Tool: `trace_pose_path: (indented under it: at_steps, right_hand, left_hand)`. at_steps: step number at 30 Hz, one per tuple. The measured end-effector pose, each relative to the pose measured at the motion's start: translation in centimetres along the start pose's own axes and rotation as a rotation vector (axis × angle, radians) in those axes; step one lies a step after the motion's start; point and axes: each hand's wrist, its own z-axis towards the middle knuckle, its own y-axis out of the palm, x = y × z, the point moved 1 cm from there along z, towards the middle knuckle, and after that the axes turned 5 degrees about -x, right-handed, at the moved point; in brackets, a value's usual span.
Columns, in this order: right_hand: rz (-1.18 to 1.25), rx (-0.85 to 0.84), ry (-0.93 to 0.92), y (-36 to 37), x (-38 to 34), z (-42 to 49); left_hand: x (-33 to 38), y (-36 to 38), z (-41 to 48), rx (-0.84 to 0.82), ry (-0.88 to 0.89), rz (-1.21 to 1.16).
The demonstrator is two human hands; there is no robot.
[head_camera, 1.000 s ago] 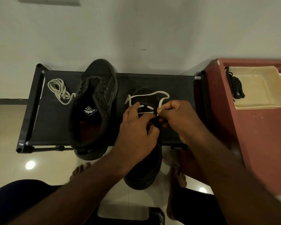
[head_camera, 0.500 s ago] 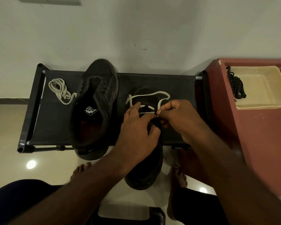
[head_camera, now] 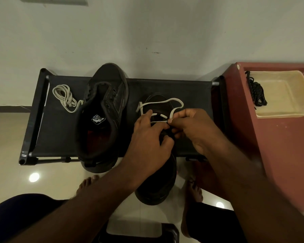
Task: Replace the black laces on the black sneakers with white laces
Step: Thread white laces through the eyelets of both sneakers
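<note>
At the left of the frame, a coiled white lace [head_camera: 65,98] lies on the black desk [head_camera: 60,137], one end trailing to the first sneaker [head_camera: 102,120] just beside it. That sneaker lies open-mouthed toward the camera, its toe pointing at the wall and its heel hanging over the desk's near edge.

Toward the middle, the left hand [head_camera: 147,142] sits on top of the second sneaker [head_camera: 154,190]. Its fingers are curled over the upper and its thumb is tucked in against the tongue, gripping the shoe, while the forefinger reaches forward and touches the white lace [head_camera: 158,102]. This sneaker also points at the wall, with its heel jutting well off the desk above the floor. The white lace runs in a loose loop over the toe and crosses the front eyelets in two short bars.

Just right of centre, the right hand [head_camera: 195,130] meets the left one. Its fingers are bent tight, with thumb and forefinger pinching the end of the white lace at the eyelet row.

At the far right, a red desk [head_camera: 279,146] carries a cream tray [head_camera: 281,114], and the black laces [head_camera: 256,92] lie bundled at the tray's left edge.
</note>
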Motion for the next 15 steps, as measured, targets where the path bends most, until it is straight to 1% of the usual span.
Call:
trace_pose_path:
  at_steps: [5, 15]
  right_hand:
    - [-0.005, -0.028, 0.063, -0.28, -0.31, -0.03]
    - [-0.097, -0.006, 0.041, -0.31, 0.10, 0.24]
  left_hand:
    - [-0.07, 0.01, 0.05, -0.005, 0.007, 0.008]
    - [-0.28, -0.07, 0.08, 0.009, -0.002, -0.033]
